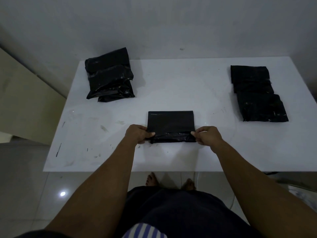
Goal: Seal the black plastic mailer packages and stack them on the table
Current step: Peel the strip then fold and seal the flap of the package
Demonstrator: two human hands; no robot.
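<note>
A flat black plastic mailer (170,123) lies in the middle of the white table (171,86), its near edge folded and glossy. My left hand (138,133) pinches the mailer's near left corner, thumb on top. My right hand (206,135) pinches the near right corner the same way. At the far left sits a pile of black mailers (109,76), overlapping and leaning. On the right side lies another group of black mailers (257,93), overlapping in a row toward me.
The table's front edge runs just ahead of my legs and bare feet (151,180). A grey wall stands behind the table. A beige cabinet (25,103) stands at the left. Tiled floor surrounds the table, and a thin cable hangs under the right front edge.
</note>
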